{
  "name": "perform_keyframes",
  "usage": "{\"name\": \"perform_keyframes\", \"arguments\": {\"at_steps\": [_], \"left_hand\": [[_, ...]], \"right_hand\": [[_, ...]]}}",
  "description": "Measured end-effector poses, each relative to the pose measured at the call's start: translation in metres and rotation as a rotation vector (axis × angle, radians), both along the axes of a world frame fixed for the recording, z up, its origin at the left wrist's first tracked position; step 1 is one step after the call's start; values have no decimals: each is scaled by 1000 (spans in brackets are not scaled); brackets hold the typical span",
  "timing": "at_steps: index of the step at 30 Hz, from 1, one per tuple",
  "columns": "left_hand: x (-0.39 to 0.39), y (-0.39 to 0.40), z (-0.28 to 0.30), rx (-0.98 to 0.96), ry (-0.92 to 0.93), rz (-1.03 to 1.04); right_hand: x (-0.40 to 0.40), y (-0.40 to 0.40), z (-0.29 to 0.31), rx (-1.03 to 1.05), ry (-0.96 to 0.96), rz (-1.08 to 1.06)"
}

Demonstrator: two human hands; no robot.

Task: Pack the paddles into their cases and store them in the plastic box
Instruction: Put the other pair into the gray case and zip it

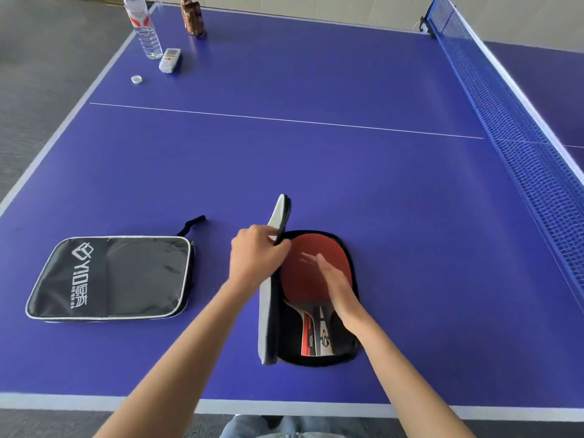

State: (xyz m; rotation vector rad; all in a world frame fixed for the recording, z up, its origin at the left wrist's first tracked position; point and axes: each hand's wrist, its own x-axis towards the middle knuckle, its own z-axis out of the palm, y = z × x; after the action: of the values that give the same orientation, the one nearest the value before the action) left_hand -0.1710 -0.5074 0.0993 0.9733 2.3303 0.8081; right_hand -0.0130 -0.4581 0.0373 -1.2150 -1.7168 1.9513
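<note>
Red paddle [311, 267] lies flat inside the open black case [347, 346], handle toward the near edge, lid [268, 324] standing upright; a second case [110, 279] lies zipped to its left.

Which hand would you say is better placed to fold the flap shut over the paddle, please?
Probably the left hand: it grips the raised case flap at its zipper edge. The right hand lies flat and open on the red paddle, so it should withdraw first.

Blue table [316, 172] bare across middle and right up to net [518, 143]. Closed case [110, 278] blocks near left. Raised lid [274, 279] walls open case's left side. Bottle [143, 26], remote [170, 60], cap [136, 79] crowd far-left corner.
</note>
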Motion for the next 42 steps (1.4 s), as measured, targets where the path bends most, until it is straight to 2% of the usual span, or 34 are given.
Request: {"name": "perform_keyframes", "arguments": {"at_steps": [3,6,9,14,16,20,22,25,28,30,33,35,40,42], "left_hand": [[31,25,-1,-57,88,-91],[52,40,-10,-95,199,-169],[58,38,-24,-67,96,-198],[55,20,-69,107,-25,-319],[54,15,-92,93,53,-435],[59,8,-122,-86,224,-617],[62,4,-132,-54,297,-664],[62,2,-137,-16,315,-655],[63,2,-138,-2,319,-634],[63,4,-137,19,282,-629],[69,0,-136,86,184,-477],[74,-9,-134,78,122,-279],[86,-36,-133,52,-241,206],[87,-36,-133,23,-302,262]], "right_hand": [[12,2,28,-109,96,53],[25,11,27,-42,91,37],[46,23,16,4,36,20],[72,38,-9,29,-84,-176],[78,41,-20,50,-151,-204],[82,45,-42,106,-303,-247],[79,49,-47,186,-395,-268],[65,45,-45,378,-584,-242],[50,37,-44,790,-754,-89],[41,40,-43,953,-717,87],[38,49,-58,1049,-570,476],[43,52,-71,1104,-610,614],[45,51,-82,1140,-676,580],[43,49,-82,1139,-688,543]]}}
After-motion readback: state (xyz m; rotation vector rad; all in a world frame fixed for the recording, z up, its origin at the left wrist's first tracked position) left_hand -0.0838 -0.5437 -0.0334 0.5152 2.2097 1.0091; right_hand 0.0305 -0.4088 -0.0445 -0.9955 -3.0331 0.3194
